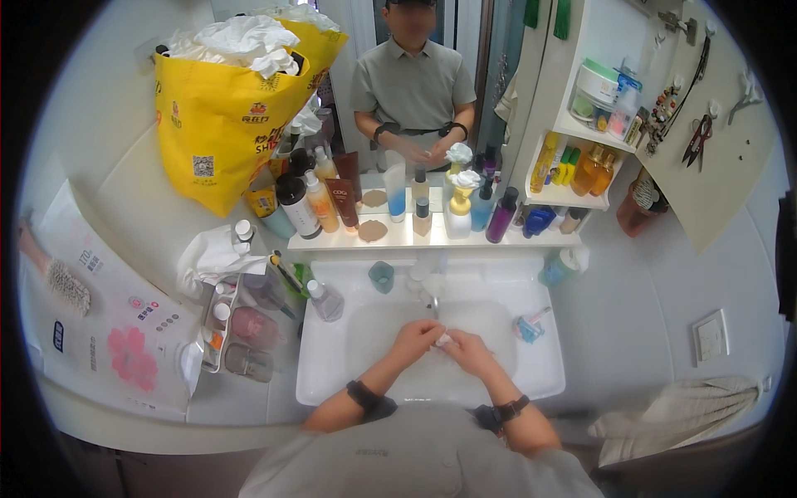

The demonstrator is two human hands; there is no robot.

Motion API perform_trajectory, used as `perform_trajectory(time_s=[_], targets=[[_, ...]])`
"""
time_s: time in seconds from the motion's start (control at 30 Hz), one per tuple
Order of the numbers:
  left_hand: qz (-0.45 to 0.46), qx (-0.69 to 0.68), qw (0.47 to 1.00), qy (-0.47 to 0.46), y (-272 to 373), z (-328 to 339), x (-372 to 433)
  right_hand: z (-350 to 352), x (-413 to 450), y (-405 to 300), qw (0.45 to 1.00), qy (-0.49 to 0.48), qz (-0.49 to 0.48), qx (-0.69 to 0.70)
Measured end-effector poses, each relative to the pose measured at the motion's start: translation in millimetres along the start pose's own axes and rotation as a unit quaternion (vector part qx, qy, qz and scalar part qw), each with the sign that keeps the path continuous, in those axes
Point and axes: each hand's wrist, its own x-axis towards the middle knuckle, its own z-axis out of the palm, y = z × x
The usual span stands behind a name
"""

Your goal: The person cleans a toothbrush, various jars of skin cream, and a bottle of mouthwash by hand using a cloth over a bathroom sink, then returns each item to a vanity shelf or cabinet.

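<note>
Over the white washbasin (324,373), my left hand (417,343) and my right hand (472,353) meet with bent fingers. A small whitish thing (443,340) is pinched between their fingertips; it is too small to name. Just beyond my hands stands the faucet (429,285), its spout end close above my fingers. Whether water runs from it I cannot tell. On the basin's right rim lies a light-blue item with a pale handle (530,327). A blue-green cup (381,277) and a clear bottle with a white cap (325,301) stand on the back and left rim.
A shelf (398,239) crowded with bottles and tubes runs behind the basin under a mirror (342,93). On the left are a yellow bag (230,124), an organizer with bottles (218,355) and a white package (112,311) bearing a hairbrush (62,280). A towel (679,414) hangs right.
</note>
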Motion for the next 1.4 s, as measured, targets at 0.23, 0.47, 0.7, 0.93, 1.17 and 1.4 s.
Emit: perform_trajectory(time_s=[0.23, 0.47, 0.7, 0.93, 1.17, 1.4], targets=[[-0.127, -0.145, 0.98, -0.053, -13, 1, -8, -4, -10, 21, 1.0, 0.007, -0.027, 0.0], [-0.094, -0.237, 0.966, 0.042, -3, -8, -3, -24, -31, 53, 0.995, 0.03, 0.055, -0.079], [-0.074, -0.086, 0.994, 0.0, 2, 28, 5, -27, -44, 59, 0.986, 0.068, 0.0, 0.154], [-0.124, -0.098, 0.984, -0.086, -5, 74, 13, -50, -66, 92, 0.956, 0.2, 0.117, 0.179], [-0.128, -0.023, 0.988, -0.077, -2, 88, 13, -151, -58, 138, 0.914, 0.339, 0.123, -0.186], [-0.079, -0.006, 0.997, -0.005, 16, 80, 17, -186, -3, 151, 0.884, 0.19, 0.164, -0.394]])
